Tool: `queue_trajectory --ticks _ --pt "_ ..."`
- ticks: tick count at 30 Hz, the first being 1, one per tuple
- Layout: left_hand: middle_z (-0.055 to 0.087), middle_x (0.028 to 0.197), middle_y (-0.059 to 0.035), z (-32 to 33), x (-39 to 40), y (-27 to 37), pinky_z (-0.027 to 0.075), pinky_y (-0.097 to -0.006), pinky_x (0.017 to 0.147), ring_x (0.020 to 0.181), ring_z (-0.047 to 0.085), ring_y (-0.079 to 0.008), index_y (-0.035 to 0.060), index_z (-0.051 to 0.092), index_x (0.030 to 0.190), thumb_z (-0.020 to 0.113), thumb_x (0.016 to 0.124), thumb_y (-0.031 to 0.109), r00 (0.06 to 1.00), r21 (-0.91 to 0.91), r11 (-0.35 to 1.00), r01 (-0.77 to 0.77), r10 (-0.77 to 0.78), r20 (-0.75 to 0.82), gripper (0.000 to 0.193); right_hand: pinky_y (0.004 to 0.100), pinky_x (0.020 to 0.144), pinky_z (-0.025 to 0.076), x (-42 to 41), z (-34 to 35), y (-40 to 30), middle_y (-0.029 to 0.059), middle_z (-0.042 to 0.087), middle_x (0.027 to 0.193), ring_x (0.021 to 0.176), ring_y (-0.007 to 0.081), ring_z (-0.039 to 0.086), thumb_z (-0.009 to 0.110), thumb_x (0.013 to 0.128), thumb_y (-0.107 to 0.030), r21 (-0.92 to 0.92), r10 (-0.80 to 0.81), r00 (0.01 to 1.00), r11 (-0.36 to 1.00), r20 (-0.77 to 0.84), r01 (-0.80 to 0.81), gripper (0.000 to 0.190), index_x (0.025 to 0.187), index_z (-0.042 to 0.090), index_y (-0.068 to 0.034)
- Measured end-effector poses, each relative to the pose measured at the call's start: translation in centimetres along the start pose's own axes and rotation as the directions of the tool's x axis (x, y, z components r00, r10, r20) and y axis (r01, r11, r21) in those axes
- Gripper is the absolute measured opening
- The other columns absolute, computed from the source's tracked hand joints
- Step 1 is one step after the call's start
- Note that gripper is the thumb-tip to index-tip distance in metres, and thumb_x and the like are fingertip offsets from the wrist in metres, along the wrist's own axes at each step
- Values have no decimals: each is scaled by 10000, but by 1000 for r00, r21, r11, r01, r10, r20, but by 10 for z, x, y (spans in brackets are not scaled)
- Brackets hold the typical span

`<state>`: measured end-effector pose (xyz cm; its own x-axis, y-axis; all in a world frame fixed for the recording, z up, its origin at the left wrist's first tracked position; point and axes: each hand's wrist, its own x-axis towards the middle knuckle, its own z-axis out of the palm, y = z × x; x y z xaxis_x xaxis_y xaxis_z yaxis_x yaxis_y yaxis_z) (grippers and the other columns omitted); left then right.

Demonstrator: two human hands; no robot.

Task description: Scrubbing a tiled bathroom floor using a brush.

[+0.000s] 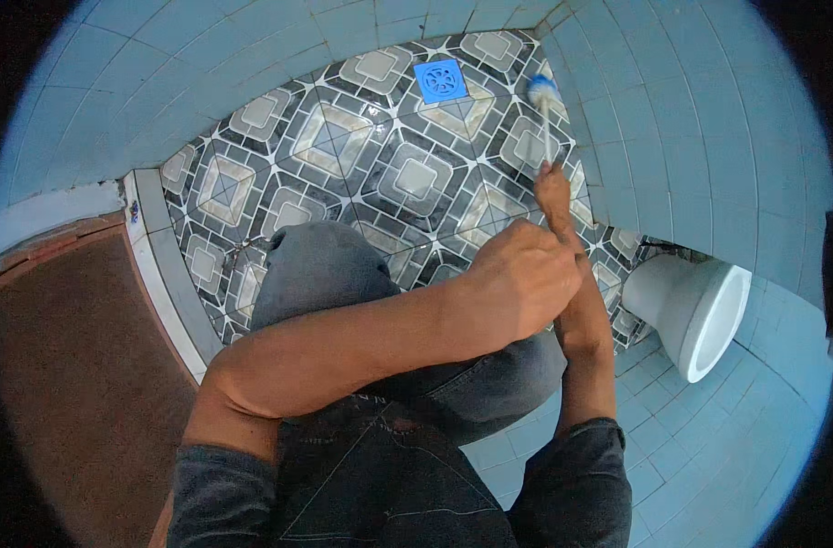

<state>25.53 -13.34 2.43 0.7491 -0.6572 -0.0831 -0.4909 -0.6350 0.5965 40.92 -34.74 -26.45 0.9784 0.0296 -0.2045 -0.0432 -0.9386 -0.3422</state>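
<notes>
A toilet brush with a white handle and a blue and white bristle head reaches away from me, its head at the floor beside the right wall. My right hand grips the handle's near end with the arm stretched forward. Across my body comes my left arm, and my left hand has its fingers curled over my right forearm. Whether it grips the forearm is hidden. Below the brush lies the patterned tile floor, glossy and wet-looking in places. A blue square floor drain cover is left of the brush head.
Blue tiled walls rise at the back and right. A white ceramic toilet stands to the right, near my right arm. On the left, a raised tiled sill borders a brown floor. My bent knees are in front of me.
</notes>
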Motion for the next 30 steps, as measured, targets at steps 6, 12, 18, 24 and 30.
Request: queue_trajectory --ticks 6,12,18,24,30 --pt "651 995 -170 -3 1 1 508 -396 745 854 668 -283 15 588 1098 631 828 152 1000 50 999 16 -15 -21 306 555 807 475 -17 -11 -25 332 629 896 904 503 602 353 984 -388 -152 -138 971 974 195 169 462 1088 531 26" --pt "650 989 -167 -4 -1 6 504 -390 737 844 669 -274 7 593 1091 636 818 147 1000 21 1000 -8 8 -22 311 558 756 483 13 1 5 324 632 856 854 486 615 377 978 -366 -49 -137 990 989 25 138 435 1038 544 31" --pt "663 927 -144 -1 -7 -2 495 -368 722 816 671 -249 22 606 1074 637 808 161 993 77 997 -15 24 -119 302 552 732 494 -68 0 -47 308 636 813 799 476 624 388 980 -367 -193 -68 973 975 221 112 398 993 536 3" --pt "667 888 -124 -3 2 5 492 -359 704 806 669 -231 17 613 1062 646 802 180 997 31 998 -63 64 -41 309 548 715 483 -57 1 6 279 648 845 834 468 621 386 987 -353 -78 33 998 997 56 -28 377 1028 568 -25" --pt "663 884 -127 21 5 -3 490 -374 717 806 659 -238 5 607 1046 636 811 176 976 196 981 -10 52 -211 293 550 747 477 -151 -54 -84 287 644 862 859 495 601 418 973 -337 -136 -153 947 971 282 197 382 1029 558 14"
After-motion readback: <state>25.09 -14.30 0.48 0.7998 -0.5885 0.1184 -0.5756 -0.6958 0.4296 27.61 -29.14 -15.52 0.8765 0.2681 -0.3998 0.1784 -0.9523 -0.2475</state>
